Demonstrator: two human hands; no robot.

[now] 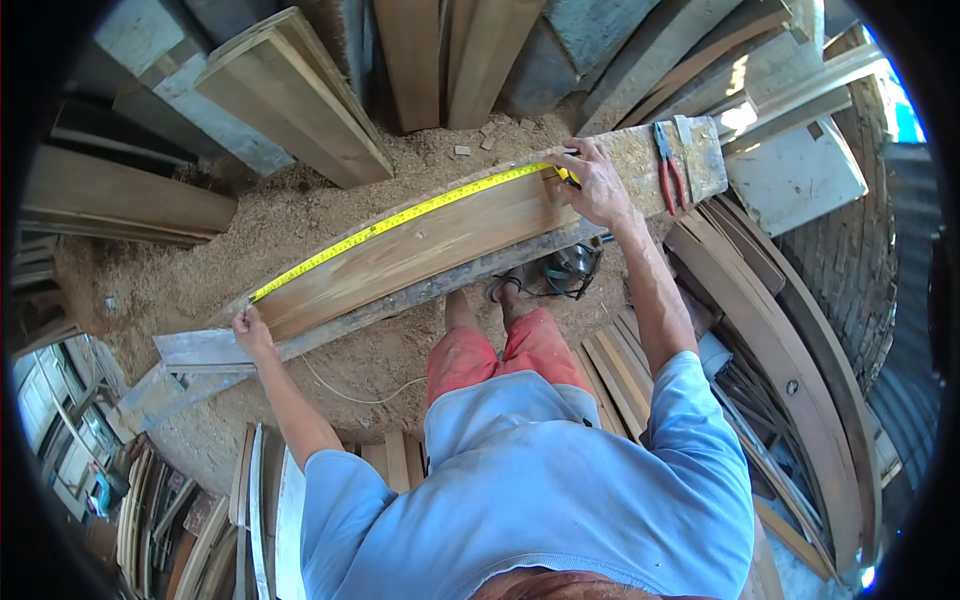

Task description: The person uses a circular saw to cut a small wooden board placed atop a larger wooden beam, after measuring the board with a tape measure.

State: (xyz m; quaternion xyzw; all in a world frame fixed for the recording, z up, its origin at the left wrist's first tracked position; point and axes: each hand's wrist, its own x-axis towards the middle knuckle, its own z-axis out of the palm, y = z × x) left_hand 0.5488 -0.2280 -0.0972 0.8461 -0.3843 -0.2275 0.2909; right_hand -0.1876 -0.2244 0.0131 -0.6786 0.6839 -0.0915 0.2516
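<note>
Head view: we stand over a long wooden board [430, 245] laid aslant on a grey plank bench [200, 350], sawdust floor [300, 205] beneath. Our left hand [250, 330] presses down at the board's near-left end, fingers curled together on the tip of a yellow tape measure [400, 218]. The tape runs taut along the board's far edge to our right hand [592, 185], whose fingers are bent and bunched, pinching the tape case against the wood. Red-handled pliers [668, 170] lie on the bench just beyond the right hand, apart from it. A circular saw [565, 270] sits under the bench near our feet. Stacked planks [300, 95] lean behind.
</note>
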